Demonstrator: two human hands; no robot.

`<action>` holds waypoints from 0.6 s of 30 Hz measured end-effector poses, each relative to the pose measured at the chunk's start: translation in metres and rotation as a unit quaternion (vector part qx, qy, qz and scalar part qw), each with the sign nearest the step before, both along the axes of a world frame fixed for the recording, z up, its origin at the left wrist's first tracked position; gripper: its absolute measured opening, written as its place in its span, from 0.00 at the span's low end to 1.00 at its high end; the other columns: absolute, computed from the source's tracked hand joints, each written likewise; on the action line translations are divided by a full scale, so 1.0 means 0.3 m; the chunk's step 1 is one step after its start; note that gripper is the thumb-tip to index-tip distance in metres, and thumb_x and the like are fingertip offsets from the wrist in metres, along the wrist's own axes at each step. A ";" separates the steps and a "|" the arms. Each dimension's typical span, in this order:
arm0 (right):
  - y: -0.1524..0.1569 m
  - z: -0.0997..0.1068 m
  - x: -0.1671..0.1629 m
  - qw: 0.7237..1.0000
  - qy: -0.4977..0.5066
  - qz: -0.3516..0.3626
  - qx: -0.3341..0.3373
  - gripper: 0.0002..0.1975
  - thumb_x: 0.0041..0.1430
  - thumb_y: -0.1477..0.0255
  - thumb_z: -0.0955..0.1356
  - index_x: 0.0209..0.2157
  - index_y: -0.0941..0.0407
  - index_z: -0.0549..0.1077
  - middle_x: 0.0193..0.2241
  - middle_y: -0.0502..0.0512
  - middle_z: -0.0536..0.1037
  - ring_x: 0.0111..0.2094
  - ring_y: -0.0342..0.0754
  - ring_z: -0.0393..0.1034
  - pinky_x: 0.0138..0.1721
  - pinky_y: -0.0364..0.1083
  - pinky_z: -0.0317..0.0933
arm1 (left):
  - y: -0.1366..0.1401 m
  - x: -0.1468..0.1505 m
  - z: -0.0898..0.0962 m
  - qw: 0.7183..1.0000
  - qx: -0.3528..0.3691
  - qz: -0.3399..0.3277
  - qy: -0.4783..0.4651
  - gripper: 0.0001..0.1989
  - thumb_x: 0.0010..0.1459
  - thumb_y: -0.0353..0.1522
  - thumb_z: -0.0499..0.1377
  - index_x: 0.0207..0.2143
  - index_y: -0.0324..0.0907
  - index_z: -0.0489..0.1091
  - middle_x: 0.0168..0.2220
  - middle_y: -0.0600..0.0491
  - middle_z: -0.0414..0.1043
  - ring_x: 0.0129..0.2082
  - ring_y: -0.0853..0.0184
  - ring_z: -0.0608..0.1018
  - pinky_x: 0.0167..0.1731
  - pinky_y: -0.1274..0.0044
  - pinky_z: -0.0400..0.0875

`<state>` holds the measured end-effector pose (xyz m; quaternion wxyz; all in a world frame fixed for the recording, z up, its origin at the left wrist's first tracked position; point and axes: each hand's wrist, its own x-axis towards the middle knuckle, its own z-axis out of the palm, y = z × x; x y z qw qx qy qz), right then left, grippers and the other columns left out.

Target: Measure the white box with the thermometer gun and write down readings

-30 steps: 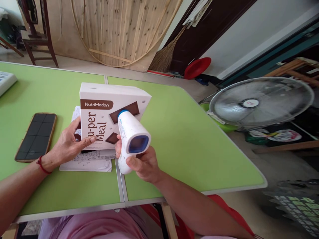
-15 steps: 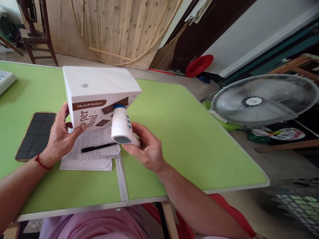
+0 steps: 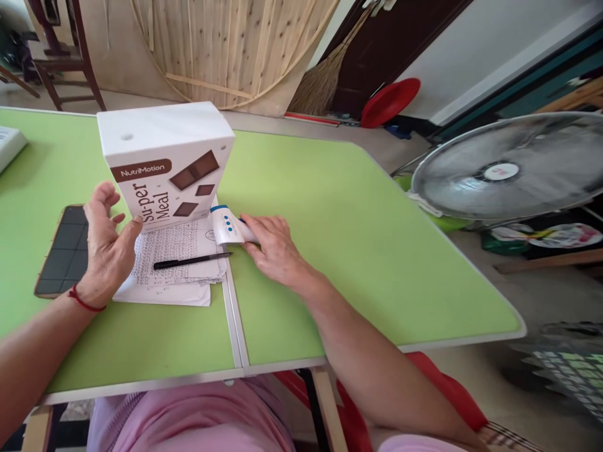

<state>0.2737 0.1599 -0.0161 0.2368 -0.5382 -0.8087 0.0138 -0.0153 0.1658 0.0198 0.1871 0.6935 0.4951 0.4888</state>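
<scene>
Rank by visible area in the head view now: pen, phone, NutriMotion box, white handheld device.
1. NutriMotion box
2. Phone, though partly hidden
3. White handheld device, its handle partly covered
4. Pen, long but thin

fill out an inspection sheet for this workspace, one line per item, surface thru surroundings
Surface: green table, metal seam across it.
Handled things: white box marked NutriMotion, upright; white handheld device with blue buttons, by the papers' right edge.
Clutter: handwritten papers; black pen lying across them; dark-screened phone; pale object cut off at far left.
Left grip: open beside the box; contact unclear.
Right grip: around the device's handle.
Cables: nothing seen that is plainly a cable.
Surroundings: fan at right; straw broom, red basin-like item and dark wooden chair beyond the table.
</scene>
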 end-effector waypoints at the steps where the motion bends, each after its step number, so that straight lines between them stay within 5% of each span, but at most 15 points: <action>1: 0.000 -0.002 0.002 1.000 -0.004 -0.004 -0.001 0.23 0.58 0.75 0.64 0.56 0.59 0.66 0.45 0.65 0.77 0.46 0.62 0.67 0.49 0.63 0.57 | -0.010 0.004 0.003 0.998 0.028 0.050 -0.021 0.21 0.61 0.36 0.55 0.55 0.48 0.54 0.57 0.47 0.59 0.57 0.55 0.65 0.50 0.60 0.66; 5: -0.001 -0.002 0.010 1.000 -0.012 -0.010 0.003 0.21 0.60 0.74 0.63 0.55 0.58 0.67 0.44 0.65 0.76 0.45 0.61 0.66 0.48 0.63 0.57 | -0.056 0.033 0.040 0.988 0.128 0.042 -0.069 0.16 0.55 0.32 0.60 0.44 0.46 0.59 0.44 0.51 0.62 0.43 0.63 0.69 0.41 0.67 0.68; 10: -0.024 0.035 -0.030 0.993 0.045 0.025 0.106 0.16 0.63 0.72 0.63 0.51 0.55 0.71 0.42 0.61 0.74 0.44 0.56 0.66 0.46 0.57 0.61 | -0.106 0.055 0.061 0.962 0.153 -0.182 0.134 0.04 0.60 0.26 0.57 0.36 0.43 0.65 0.22 0.60 0.65 0.19 0.75 0.66 0.20 0.79 0.61; 13: -0.062 0.059 -0.082 0.981 0.049 0.095 0.162 0.09 0.64 0.72 0.64 0.41 0.54 0.76 0.32 0.55 0.73 0.36 0.50 0.65 0.40 0.51 0.60 | -0.121 0.063 0.049 0.911 0.173 -0.288 0.238 0.04 0.64 0.28 0.54 0.36 0.39 0.68 0.21 0.58 0.70 0.17 0.74 0.69 0.17 0.79 0.60; 18: -0.108 0.053 -0.140 0.987 -0.042 0.110 0.105 0.09 0.65 0.74 0.63 0.39 0.56 0.76 0.32 0.56 0.75 0.37 0.51 0.63 0.40 0.51 0.56 | -0.129 0.071 0.040 0.881 0.208 -0.300 0.301 0.08 0.66 0.29 0.51 0.38 0.37 0.69 0.23 0.55 0.74 0.18 0.72 0.73 0.18 0.78 0.63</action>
